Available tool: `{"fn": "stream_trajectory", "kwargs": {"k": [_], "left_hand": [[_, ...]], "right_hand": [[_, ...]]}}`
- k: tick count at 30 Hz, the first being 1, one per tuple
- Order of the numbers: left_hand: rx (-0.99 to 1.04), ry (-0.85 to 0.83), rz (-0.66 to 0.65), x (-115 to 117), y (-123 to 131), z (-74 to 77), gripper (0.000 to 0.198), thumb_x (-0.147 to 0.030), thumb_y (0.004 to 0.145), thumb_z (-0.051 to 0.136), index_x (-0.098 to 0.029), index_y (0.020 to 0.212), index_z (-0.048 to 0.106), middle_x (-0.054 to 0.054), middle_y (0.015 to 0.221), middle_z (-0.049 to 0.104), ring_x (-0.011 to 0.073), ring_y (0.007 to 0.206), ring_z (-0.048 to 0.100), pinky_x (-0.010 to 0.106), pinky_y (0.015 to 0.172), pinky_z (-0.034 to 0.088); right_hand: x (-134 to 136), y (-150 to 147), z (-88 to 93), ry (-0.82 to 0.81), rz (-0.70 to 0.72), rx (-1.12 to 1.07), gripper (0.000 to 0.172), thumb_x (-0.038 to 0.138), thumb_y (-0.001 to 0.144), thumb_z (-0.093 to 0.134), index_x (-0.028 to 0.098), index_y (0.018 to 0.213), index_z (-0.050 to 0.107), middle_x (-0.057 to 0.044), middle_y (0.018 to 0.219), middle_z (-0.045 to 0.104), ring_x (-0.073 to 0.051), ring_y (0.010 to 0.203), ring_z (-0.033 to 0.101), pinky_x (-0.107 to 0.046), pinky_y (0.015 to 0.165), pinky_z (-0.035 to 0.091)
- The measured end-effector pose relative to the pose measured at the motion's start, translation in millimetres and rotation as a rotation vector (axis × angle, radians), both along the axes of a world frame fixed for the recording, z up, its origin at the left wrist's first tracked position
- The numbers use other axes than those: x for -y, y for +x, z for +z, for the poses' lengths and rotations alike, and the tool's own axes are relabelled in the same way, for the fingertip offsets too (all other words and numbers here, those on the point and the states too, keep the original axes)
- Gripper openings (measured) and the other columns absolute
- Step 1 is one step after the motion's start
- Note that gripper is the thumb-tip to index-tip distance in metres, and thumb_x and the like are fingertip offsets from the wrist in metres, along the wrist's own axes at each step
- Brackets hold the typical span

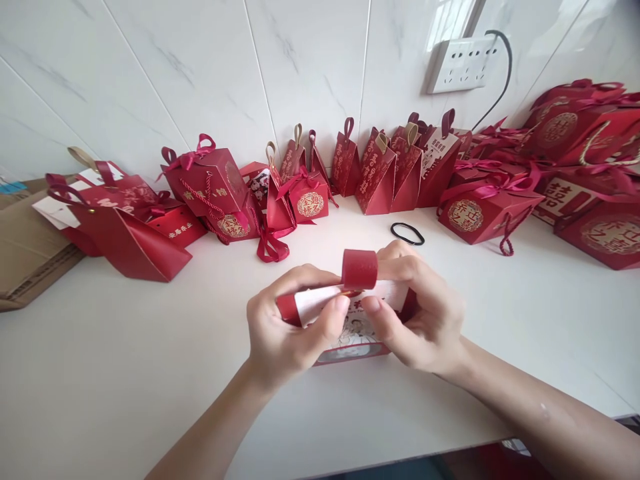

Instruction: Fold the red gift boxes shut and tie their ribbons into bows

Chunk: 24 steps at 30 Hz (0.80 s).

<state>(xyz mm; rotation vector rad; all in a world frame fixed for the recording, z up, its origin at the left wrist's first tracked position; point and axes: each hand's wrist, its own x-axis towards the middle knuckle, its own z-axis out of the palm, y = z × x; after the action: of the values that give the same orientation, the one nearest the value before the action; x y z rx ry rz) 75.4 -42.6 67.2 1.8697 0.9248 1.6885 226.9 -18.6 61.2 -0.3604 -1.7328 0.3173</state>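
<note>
Between my two hands is a red and white gift box [357, 327] with printed figures on its front and a red loop handle [360, 269] standing up at its top. My left hand [295, 320] is closed round the left side, its thumb on the front panel just below the loop. Round the right side my right hand [423, 310] is closed too, thumb pressed near the top edge. Both thumbs lie close together beneath the loop. Most of the other fingers are hidden behind the box.
Several red gift boxes with ribbons [310, 200] line the tiled wall. More boxes [585, 133] are stacked at right. A black hair tie [407, 233] lies on the white table [150, 360]. Brown cardboard [30, 247] sits at far left; a power strip [460, 65] hangs on the wall.
</note>
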Motion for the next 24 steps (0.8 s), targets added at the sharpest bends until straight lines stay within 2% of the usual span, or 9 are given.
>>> {"fn": "stream_trajectory", "kwargs": {"k": [3,7,17,24], "left_hand": [[0.004,-0.016,0.021,0.2,0.4,0.4,0.008,-0.012,0.079,0.067,-0.020,0.082,0.068,-0.005,0.068,0.068,0.0069,0.052,0.061,0.014,0.048,0.052],[-0.004,-0.019,0.036,0.6,-0.4,1.0,0.009,-0.013,0.079,0.066,-0.021,0.081,0.069,-0.006,0.065,0.068,0.0066,0.050,0.059,0.014,0.045,0.050],[-0.011,-0.024,0.031,0.3,0.2,3.1,0.013,-0.009,0.078,0.065,-0.021,0.080,0.068,-0.007,0.066,0.067,0.0052,0.052,0.059,0.011,0.048,0.050],[-0.043,-0.007,0.034,2.9,-0.7,4.4,0.012,-0.008,0.079,0.063,-0.020,0.081,0.064,-0.008,0.066,0.065,0.0035,0.052,0.057,0.010,0.050,0.048]], "right_hand": [[0.1,0.0,0.0,-0.016,-0.011,0.004,0.015,0.007,0.086,0.053,0.018,0.094,0.059,-0.001,0.070,0.053,-0.015,0.065,0.049,-0.029,0.059,0.044],[0.1,0.1,0.2,-0.034,-0.028,0.010,0.013,0.008,0.088,0.055,0.019,0.094,0.059,0.000,0.072,0.054,-0.014,0.063,0.049,-0.028,0.058,0.043],[0.8,0.5,1.5,-0.074,-0.024,0.011,0.010,0.009,0.088,0.055,0.019,0.088,0.058,0.000,0.072,0.055,-0.013,0.062,0.050,-0.026,0.057,0.044],[0.8,-0.5,0.9,-0.060,-0.020,-0.001,0.012,0.008,0.087,0.054,0.019,0.091,0.058,-0.001,0.074,0.055,-0.014,0.065,0.050,-0.027,0.059,0.042]]}}
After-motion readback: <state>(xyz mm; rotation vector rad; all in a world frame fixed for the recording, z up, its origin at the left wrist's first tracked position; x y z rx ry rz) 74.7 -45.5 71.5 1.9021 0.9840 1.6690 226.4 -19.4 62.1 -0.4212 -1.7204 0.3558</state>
